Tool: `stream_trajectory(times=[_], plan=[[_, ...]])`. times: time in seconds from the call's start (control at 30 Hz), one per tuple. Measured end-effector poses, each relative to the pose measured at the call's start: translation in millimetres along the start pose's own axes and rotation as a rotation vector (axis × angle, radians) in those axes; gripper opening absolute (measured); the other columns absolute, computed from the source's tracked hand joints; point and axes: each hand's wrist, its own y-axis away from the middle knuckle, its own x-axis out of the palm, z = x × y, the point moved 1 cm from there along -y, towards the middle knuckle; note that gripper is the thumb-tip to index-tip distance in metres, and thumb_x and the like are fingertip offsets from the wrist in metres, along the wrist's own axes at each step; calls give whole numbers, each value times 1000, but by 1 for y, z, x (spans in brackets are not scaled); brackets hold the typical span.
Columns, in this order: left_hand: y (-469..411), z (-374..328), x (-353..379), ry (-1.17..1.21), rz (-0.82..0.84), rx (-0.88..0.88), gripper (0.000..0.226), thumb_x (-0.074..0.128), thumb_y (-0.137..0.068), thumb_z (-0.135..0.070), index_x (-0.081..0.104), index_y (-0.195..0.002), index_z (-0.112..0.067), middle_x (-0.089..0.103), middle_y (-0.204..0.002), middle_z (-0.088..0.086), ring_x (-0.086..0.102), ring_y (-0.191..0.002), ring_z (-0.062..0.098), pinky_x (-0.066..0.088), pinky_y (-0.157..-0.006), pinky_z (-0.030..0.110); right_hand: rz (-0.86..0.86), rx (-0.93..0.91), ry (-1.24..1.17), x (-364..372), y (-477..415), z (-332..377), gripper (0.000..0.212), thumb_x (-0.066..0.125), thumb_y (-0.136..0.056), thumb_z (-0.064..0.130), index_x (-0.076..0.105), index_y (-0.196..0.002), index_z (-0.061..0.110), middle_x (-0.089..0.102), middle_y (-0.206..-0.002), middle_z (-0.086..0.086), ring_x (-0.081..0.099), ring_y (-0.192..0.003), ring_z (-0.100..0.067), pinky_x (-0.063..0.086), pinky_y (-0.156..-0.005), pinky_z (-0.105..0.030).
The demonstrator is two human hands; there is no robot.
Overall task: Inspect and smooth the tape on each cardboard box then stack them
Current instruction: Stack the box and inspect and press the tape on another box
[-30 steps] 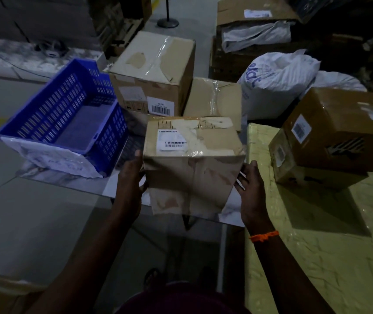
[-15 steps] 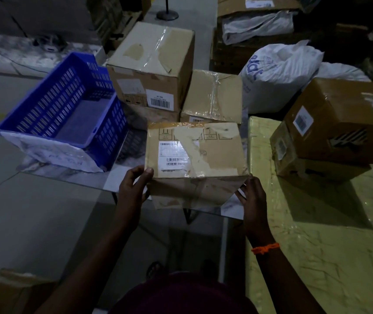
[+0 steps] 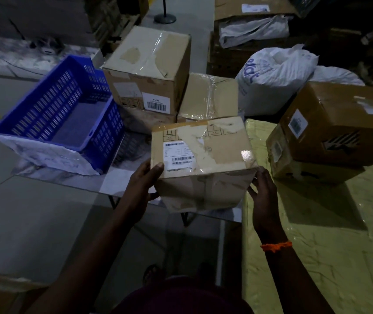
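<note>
Box: taped carton (image 3: pixel 203 155), just right of blue crate (image 3: pixel 56 118), at worktop (image 3: pixel 117 182) edge.
Hands: left hand (image 3: pixel 142 184), right hand (image 3: pixel 263 191) clasping its sides.
Risk: loose tape may snag; carton could slip floorward.

We see a dim, grainy view: glare glints on the tape (image 3: pixel 247 155) of the cardboard box (image 3: pixel 203 191), far corners sink into black.
</note>
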Motion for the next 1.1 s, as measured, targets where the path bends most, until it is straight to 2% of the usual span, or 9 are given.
stream_trajectory(times=[0.1, 0.2, 0.3, 0.43, 0.57, 0.7, 0.77, 0.93, 1.1], plan=[[1, -3, -9, -203, -83, 223, 71, 64, -84, -58, 45, -149, -37, 57, -144, -7, 56, -130, 15, 51, -99, 39, 67, -94, 64, 1, -2, 11, 26, 47, -109, 36, 71, -117, 29, 74, -116, 10, 68, -113, -8, 56, -95, -39], [3, -18, -23, -704, -221, 670, 56, 62, -96, -24, 49, -150, -23, 40, -159, 0, 37, -144, 11, 37, -109, 27, 145, -189, 148, 13, 2, 14, 22, 58, -104, 40, 72, -120, 35, 73, -121, 12, 65, -120, -9, 53, -101, -36], [10, -32, -20, -889, -50, 840, 53, 57, -95, -9, 55, -145, -26, 41, -160, -1, 35, -149, 14, 36, -111, 17, 233, -254, 188, 38, 13, 16, 25, 61, -104, 21, 72, -127, 21, 72, -125, 8, 65, -119, -4, 55, -99, -29], [26, -42, -14, -792, -137, 756, 58, 48, -99, -53, 55, -147, -20, 48, -154, -4, 43, -139, 5, 35, -109, 14, 331, -332, 233, 65, 16, 6, 28, 68, -98, 27, 75, -124, 17, 72, -126, 9, 65, -122, -10, 55, -102, -40], [36, -51, -20, -725, -272, 511, 89, 48, -80, -84, 51, -145, -22, 49, -150, -3, 45, -133, 11, 38, -105, 30, 127, -347, 511, 56, -4, -12, 46, 81, -90, 27, 68, -131, 13, 63, -131, 2, 57, -121, -11, 45, -99, -24], [38, -56, -33, -681, -319, 393, 79, 54, -83, -72, 50, -146, -24, 51, -148, 1, 47, -128, 13, 42, -102, 36, 134, 179, 411, 36, -30, -35, 86, 80, -83, 49, 48, -150, 8, 52, -151, -11, 51, -135, -26, 46, -107, -40], [38, -52, -46, -630, -306, 400, 69, 52, -88, -64, 49, -148, -29, 55, -144, 5, 54, -127, 19, 48, -104, 43, 236, 292, 198, 37, -30, -40, 55, 76, -93, 33, 60, -139, 9, 64, -139, -14, 64, -122, -27, 54, -98, -40], [35, -45, -73, -492, -290, 365, 55, 44, -91, -49, 52, -145, -39, 68, -120, 1, 64, -100, -4, 53, -82, 21, 272, 93, 156, 48, -16, -37, 29, 71, -97, 22, 70, -124, 11, 75, -116, -5, 72, -109, -18, 61, -86, -31], [27, -16, -82, -331, -255, 191, 49, 46, -88, -34, 62, -135, -39, 68, -117, -7, 65, -108, 15, 56, -96, 52, 191, -46, 233, 29, -19, -25, 38, 73, -96, 19, 67, -133, 14, 74, -118, 0, 70, -106, -12, 60, -78, -23]])
